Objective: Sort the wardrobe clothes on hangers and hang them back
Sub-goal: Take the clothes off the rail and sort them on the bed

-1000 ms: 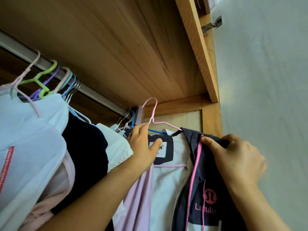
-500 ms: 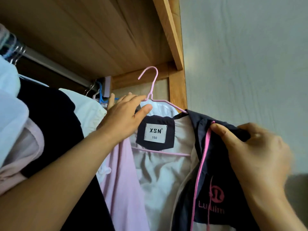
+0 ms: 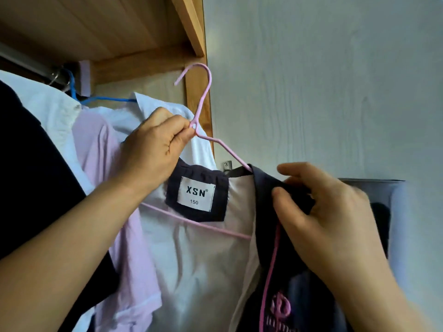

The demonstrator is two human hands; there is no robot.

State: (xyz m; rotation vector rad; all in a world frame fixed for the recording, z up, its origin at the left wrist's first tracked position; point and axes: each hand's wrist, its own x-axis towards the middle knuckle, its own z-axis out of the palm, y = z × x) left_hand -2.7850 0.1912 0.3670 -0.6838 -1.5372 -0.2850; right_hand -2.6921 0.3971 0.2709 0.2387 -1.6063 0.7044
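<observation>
Head view: a navy jacket [image 3: 282, 236] with pink piping and a pale lining is held up on a thin pink hanger [image 3: 203, 97] at the right end of the wardrobe, in front of the hung shirts and clear of the rail [image 3: 28, 65]. The hanger is pinched at the twist below its hook by the left hand [image 3: 153, 149], fingers curled around the wire. The jacket's right collar edge is gripped by the right hand [image 3: 328, 212], thumb and fingers closed on the dark fabric. A label reading XSN 150 [image 3: 196, 194] is shown at the neck.

The jacket is judged soft and light, its smooth lining likely slippery on the bare wire, so a shoulder could slide off if the hanger is tilted. The hanger is judged springy and easily bent; it is best held at the neck twist, as now, with the cloth steadied at the collar or shoulder seam. Behind it, a white shirt [image 3: 167, 116] on a blue hanger [image 3: 105, 99] and a lilac shirt [image 3: 100, 144] hang close together.
</observation>
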